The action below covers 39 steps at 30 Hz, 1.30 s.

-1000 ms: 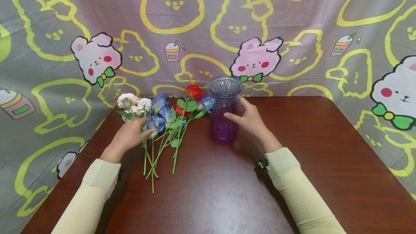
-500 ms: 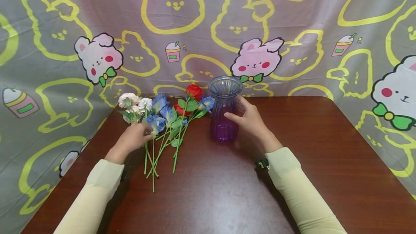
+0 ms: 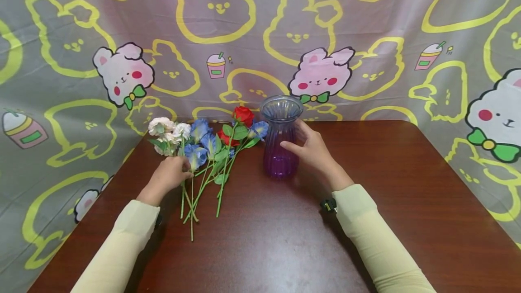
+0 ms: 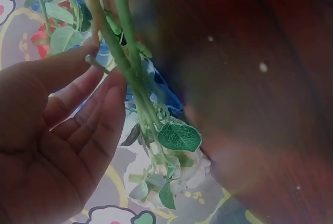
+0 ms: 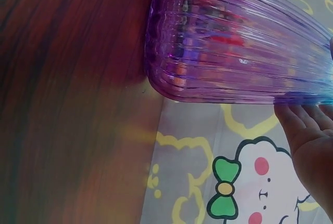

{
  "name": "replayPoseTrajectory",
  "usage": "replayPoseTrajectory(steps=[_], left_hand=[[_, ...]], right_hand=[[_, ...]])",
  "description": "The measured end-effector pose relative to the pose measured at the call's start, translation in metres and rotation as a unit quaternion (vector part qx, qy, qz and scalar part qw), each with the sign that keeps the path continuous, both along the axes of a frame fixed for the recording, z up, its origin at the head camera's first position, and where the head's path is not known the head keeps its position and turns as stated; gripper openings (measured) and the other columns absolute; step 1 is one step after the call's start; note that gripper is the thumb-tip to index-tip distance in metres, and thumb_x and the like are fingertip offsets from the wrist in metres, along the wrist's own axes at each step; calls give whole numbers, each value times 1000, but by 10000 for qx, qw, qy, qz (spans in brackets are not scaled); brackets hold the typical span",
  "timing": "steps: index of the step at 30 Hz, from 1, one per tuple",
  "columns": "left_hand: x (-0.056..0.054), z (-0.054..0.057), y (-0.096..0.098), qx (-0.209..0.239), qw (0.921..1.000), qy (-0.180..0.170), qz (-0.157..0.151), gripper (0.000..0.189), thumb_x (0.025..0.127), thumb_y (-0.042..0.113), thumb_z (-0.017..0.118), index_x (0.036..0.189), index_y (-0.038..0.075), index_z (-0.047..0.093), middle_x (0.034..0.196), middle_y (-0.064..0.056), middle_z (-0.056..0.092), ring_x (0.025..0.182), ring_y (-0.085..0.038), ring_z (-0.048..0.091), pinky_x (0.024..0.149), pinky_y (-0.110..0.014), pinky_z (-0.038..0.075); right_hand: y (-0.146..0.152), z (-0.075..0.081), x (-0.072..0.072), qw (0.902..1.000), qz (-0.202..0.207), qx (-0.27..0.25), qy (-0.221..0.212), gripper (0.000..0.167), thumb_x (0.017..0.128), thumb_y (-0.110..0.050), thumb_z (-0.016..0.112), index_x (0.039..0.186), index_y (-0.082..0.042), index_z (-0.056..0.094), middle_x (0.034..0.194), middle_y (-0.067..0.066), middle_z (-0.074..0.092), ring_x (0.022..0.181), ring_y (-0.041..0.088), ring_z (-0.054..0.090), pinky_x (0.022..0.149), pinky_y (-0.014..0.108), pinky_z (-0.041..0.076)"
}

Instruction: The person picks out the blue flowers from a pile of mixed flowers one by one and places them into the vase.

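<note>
A purple ribbed glass vase point(image 3: 280, 159) with a clear bluish flared rim stands upright near the middle of the table. My right hand point(image 3: 319, 150) grips its side, thumb across the front; the right wrist view shows fingers point(image 5: 302, 120) against the glass. Left of the vase lie long-stemmed flowers: pale ones point(image 3: 181, 131), blue ones point(image 3: 195, 155) and red roses point(image 3: 243, 115). My left hand point(image 3: 168, 176) is at the stems below the pale and blue blooms. In the left wrist view, its thumb and fingers close on a green flower stem point(image 4: 118, 52) beside others.
The brown wooden table point(image 3: 366, 171) has a rounded far right corner. Behind and beside it hangs a grey curtain point(image 3: 252, 12) with yellow rabbit outlines. Several green stems point(image 3: 220, 198) point toward the table's near side, some crossing.
My left hand has shifted slightly down and right along the stems, and its spread fingers have closed. My right hand and the vase have stayed put.
</note>
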<state>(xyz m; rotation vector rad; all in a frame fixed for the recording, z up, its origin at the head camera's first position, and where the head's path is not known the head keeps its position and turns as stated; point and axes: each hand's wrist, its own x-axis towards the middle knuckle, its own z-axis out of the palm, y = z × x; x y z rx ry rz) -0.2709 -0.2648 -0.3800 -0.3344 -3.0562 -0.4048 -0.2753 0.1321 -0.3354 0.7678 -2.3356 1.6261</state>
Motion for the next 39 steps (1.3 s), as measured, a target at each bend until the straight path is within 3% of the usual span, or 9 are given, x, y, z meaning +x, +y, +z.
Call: replayPoseTrajectory(steps=[9, 17, 24, 35, 39], left_hand=[[-1, -7, -2, 273, 9995, -33, 165, 11, 83, 6, 75, 86, -1, 67, 78, -11, 67, 69, -27, 63, 60, -42, 51], [1, -5, -2, 933, 9937, -233, 584, 17, 85, 2, 71, 97, -9, 65, 69, -8, 68, 58, -16, 64, 54, -33, 50], [2, -5, -3, 1503, 9832, -524, 899, 24, 87, 1, 68, 104, -14, 64, 70, -10, 69, 56, -16, 66, 53, -31, 54], [-2, -7, -5, 2010, 9709, -938, 902, 20, 86, -5, 62, 101, -19, 64, 67, -13, 68, 53, -17, 66, 57, -36, 57], [-2, -4, -3, 2138, 9659, -1054, 1011, 20, 85, -7, 61, 101, -19, 63, 70, -15, 67, 54, -17, 66, 57, -36, 58]], right_hand=[[5, -29, -24, 9999, -103, 57, 73, 75, 86, -15, 76, 150, -11, 36, 147, 11, 44, 133, 26, 44, 105, 43, 38], [6, -30, -25, 9998, -128, 42, 120, 76, 86, -19, 77, 150, -14, 37, 147, 8, 45, 132, 22, 44, 105, 40, 38], [6, -31, -25, 9998, -122, 59, 124, 75, 86, -19, 76, 150, -14, 37, 147, 8, 45, 133, 22, 44, 105, 40, 38], [5, -32, -25, 9999, -109, 40, 99, 76, 86, -16, 76, 151, -13, 36, 148, 8, 43, 133, 22, 43, 105, 39, 38], [3, -22, -16, 9999, -64, 62, 92, 74, 88, -10, 73, 150, -5, 34, 148, 16, 41, 133, 29, 42, 105, 44, 37]])
